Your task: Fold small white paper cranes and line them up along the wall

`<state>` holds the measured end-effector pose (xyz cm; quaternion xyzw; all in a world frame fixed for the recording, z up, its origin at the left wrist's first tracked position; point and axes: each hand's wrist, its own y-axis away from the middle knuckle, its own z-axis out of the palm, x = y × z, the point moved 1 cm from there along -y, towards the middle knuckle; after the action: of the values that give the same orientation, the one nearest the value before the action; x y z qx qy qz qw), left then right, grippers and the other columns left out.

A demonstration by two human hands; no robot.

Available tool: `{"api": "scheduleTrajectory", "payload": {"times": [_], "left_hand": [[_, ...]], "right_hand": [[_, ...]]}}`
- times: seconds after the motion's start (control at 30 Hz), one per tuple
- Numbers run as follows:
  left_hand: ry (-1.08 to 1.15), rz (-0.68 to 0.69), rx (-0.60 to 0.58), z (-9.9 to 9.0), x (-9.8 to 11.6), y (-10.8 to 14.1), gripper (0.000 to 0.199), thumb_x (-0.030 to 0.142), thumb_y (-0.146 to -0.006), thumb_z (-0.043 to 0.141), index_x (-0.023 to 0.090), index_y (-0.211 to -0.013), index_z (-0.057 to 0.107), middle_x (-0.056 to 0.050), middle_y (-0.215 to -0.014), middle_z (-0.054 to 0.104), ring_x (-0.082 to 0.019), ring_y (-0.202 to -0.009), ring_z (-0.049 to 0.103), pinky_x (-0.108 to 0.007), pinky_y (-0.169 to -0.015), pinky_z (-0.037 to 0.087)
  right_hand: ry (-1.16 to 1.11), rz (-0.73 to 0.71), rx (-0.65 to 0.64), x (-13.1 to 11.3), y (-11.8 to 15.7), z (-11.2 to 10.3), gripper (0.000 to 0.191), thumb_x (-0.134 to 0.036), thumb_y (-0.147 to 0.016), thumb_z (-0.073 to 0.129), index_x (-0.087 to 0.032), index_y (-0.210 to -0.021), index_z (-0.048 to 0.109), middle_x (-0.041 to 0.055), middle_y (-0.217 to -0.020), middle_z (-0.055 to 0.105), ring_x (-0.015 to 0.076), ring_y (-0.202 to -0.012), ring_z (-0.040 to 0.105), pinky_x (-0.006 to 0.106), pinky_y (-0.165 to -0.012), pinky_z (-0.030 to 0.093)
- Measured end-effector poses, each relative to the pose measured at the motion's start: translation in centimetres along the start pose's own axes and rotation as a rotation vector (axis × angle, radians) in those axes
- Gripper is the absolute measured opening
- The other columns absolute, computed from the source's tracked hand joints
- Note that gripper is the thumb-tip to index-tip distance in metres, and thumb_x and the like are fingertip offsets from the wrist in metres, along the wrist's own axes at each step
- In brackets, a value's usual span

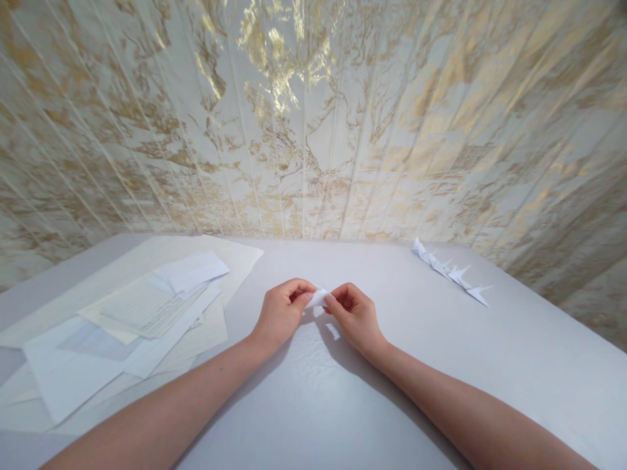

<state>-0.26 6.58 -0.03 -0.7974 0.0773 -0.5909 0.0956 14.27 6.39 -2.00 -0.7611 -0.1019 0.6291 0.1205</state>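
A small folded piece of white paper (pixel 318 297) is held just above the table, between my two hands. My left hand (pixel 284 307) pinches its left end between thumb and fingers. At the other end, my right hand (pixel 353 316) grips it the same way, thumb in front and fingers curled behind. The fingertips cover both ends of the paper, so its full folded shape cannot be made out. Shadows of the hands and paper fall on the white tabletop (pixel 304 405) below.
Several small pointed folded-paper figures (pixel 449 271) stand in a slanting row at the back right. On the left lies an overlapping pile of paper sheets (pixel 83 359), some with writing. Behind the table hangs a white and gold patterned curtain (pixel 304 130).
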Motion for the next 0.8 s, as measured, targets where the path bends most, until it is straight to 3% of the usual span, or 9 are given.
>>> {"api": "scheduleTrajectory", "payload": {"times": [0.13,0.33,0.47,0.63,0.8], "left_hand": [[-0.062,0.045,-0.012,-0.01,-0.13,0.03,0.015,0.017,-0.072,0.052,0.018,-0.073,0.067,-0.002,-0.074,0.069,-0.017,-0.070,0.061,-0.028,-0.068,0.045],[-0.386,0.452,-0.054,-0.15,-0.05,0.63,0.024,0.018,-0.083,0.044,0.017,-0.091,0.067,-0.006,-0.088,0.068,-0.017,-0.082,0.060,-0.029,-0.077,0.046],[-0.579,0.637,-0.033,-0.23,-0.17,0.80,0.025,0.020,-0.086,0.042,0.015,-0.097,0.064,-0.007,-0.089,0.066,-0.019,-0.082,0.058,-0.034,-0.076,0.046],[-0.605,0.707,0.009,-0.41,-0.41,0.59,0.026,0.013,-0.086,0.039,0.012,-0.102,0.060,-0.006,-0.079,0.065,-0.017,-0.073,0.056,-0.031,-0.069,0.046],[-0.602,0.682,0.006,-0.56,-0.65,0.42,0.026,0.008,-0.084,0.040,0.013,-0.096,0.062,-0.005,-0.074,0.065,-0.016,-0.069,0.055,-0.030,-0.067,0.045]], "right_hand": [[-0.073,0.084,0.005,-0.07,-0.01,0.02,0.018,-0.032,-0.069,0.061,-0.017,-0.064,0.052,-0.0010,-0.055,0.058,0.0121,-0.051,0.054,0.024,-0.049,0.042],[-0.254,0.238,0.061,-0.01,-0.09,0.19,0.020,-0.030,-0.064,0.066,-0.017,-0.062,0.051,-0.0035,-0.054,0.056,0.0113,-0.052,0.057,0.026,-0.056,0.047],[-0.330,0.280,0.078,-0.05,-0.08,0.30,0.022,-0.029,-0.062,0.068,-0.017,-0.061,0.050,-0.0043,-0.054,0.055,0.0111,-0.052,0.058,0.025,-0.056,0.048],[-0.347,0.308,0.071,-0.36,0.11,0.45,0.020,-0.027,-0.062,0.068,-0.016,-0.061,0.051,-0.0039,-0.053,0.057,0.0112,-0.052,0.059,0.024,-0.055,0.047],[-0.371,0.321,0.062,-0.39,0.24,0.63,0.020,-0.027,-0.062,0.068,-0.017,-0.061,0.051,-0.0037,-0.052,0.058,0.0107,-0.051,0.058,0.024,-0.054,0.047]]}}
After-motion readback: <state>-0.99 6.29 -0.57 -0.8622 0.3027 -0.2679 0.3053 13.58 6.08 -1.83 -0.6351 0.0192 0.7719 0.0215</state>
